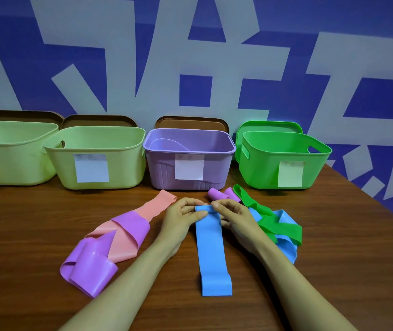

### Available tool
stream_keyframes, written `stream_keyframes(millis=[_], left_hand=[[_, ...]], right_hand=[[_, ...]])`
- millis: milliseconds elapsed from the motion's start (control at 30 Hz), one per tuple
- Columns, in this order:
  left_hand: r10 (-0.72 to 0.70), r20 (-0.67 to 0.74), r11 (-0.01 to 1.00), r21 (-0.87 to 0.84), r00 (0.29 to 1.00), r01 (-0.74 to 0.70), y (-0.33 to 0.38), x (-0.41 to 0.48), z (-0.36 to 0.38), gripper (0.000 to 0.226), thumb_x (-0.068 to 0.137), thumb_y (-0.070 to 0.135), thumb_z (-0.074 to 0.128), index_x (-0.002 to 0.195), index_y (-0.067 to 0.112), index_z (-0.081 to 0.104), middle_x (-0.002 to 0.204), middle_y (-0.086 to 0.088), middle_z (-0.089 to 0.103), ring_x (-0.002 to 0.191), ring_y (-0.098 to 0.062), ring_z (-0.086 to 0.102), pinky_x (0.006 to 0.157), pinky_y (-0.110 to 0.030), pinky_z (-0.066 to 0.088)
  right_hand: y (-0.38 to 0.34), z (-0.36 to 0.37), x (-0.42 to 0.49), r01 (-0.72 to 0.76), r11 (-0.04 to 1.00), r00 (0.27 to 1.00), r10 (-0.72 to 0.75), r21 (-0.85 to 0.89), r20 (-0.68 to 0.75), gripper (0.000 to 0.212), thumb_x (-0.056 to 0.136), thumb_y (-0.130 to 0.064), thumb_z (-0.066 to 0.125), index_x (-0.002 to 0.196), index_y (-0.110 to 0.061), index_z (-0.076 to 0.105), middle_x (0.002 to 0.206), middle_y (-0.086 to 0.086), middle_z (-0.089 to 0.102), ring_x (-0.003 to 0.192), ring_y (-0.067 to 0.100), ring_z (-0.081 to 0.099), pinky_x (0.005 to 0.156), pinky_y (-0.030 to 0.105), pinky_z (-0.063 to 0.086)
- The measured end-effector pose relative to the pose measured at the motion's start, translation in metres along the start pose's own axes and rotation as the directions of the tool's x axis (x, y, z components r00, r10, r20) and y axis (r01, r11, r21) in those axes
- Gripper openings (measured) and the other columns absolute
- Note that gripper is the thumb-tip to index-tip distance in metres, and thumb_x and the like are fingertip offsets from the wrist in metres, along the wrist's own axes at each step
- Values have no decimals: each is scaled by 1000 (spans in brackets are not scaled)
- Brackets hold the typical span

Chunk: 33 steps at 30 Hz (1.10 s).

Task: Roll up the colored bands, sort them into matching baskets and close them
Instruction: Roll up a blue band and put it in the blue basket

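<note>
With each grip a narrow pinch, the left hand (181, 217) and right hand (237, 219) hold the 12 o'clock end of the blue band (211, 249), which lies flat toward 6 o'clock on the counter (23, 235), probably to start the roll straight.

Both bare forearms come in from the bottom edge and converge toward the middle, wrists low over the surface. The left hand (181, 217) and right hand (235, 217) sit side by side, fingers curled. Thumbs and fingertips pinch the far end of the blue band (211, 247), and the two hands' fingertips nearly meet.
</note>
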<state>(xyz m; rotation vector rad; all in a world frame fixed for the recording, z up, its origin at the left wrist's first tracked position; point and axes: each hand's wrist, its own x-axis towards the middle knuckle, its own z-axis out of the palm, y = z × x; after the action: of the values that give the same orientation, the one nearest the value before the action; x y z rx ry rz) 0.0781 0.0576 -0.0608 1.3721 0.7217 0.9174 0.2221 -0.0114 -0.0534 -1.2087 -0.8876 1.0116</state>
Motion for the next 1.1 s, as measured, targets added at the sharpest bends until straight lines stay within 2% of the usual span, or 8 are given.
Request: stream_keyframes(millis=[167, 333, 500, 600, 767, 933, 1000, 1100], left_hand=[[-12, 0, 999, -40, 1000, 12, 1, -1, 3, 29, 81, 5, 71, 106, 13, 59, 104, -4, 69, 97, -14, 68, 81, -25, 54], [-22, 71, 1000, 23, 997, 20, 0, -4, 5, 32, 80, 8, 73, 109, 11, 60, 102, -4, 72, 94, -16, 69, 82, -32, 57], [-19, -23, 994, 106, 1000, 22, -3, -2, 5, 39, 71, 12, 82, 103, 8, 61, 94, -5, 74, 86, -18, 72, 79, -38, 58], [-13, -60, 992, 128, 998, 20, -4, -1, 7, 39, 67, 13, 84, 96, 8, 59, 90, -6, 74, 83, -19, 72, 77, -39, 59], [-24, -80, 994, 102, 996, 32, -5, 0, 5, 39, 68, 16, 84, 95, 9, 57, 91, -7, 73, 86, -20, 71, 79, -42, 58], [-30, -44, 999, 36, 999, 32, -2, 1, 3, 31, 73, 19, 80, 96, 10, 61, 94, -9, 72, 92, -23, 69, 79, -35, 56], [-43, -39, 999, -16, 998, 42, 0, 0, 3, 24, 78, 20, 76, 94, 10, 63, 93, -11, 72, 93, -24, 69, 78, -33, 55], [-29, -21, 1000, -3, 999, 29, 1, -1, 2, 18, 81, 17, 72, 95, 10, 62, 96, -11, 72, 94, -25, 69, 81, -33, 56]], right_hand=[[-3, 2, -3, 28, 999, 999, -29, -35, -26, 12, 90, -21, 62, 79, -15, 62, 78, -2, 65, 70, 8, 59, 59, 16, 45], [-7, 3, -5, 18, 999, 999, -17, 33, -32, 13, 86, -26, 65, 76, -19, 67, 84, 7, 65, 71, 15, 60, 63, 21, 49], [-6, 4, -4, 34, 998, 998, -31, 52, -48, 19, 73, -32, 72, 80, -15, 69, 85, 8, 66, 72, 16, 62, 64, 24, 51], [-5, 2, -3, 30, 997, 998, -26, 74, -50, 21, 72, -22, 74, 87, -8, 69, 87, 9, 67, 72, 15, 63, 62, 22, 52], [-5, -2, -2, -2, 994, 1000, 4, 107, -22, 19, 78, 3, 69, 96, -4, 69, 92, 11, 68, 80, 22, 66, 72, 29, 57], [-4, -4, 1, 6, 996, 1000, -3, 93, -30, 27, 71, 15, 69, 90, -4, 71, 98, 16, 70, 86, 27, 66, 79, 31, 57], [-2, -5, 1, 12, 996, 999, -9, 84, -34, 29, 69, 17, 69, 87, -5, 72, 95, 15, 71, 86, 26, 67, 80, 30, 57], [0, -5, 2, 29, 997, 999, -26, 72, -41, 30, 69, 20, 67, 83, -6, 72, 96, 11, 72, 87, 23, 67, 81, 28, 56]])
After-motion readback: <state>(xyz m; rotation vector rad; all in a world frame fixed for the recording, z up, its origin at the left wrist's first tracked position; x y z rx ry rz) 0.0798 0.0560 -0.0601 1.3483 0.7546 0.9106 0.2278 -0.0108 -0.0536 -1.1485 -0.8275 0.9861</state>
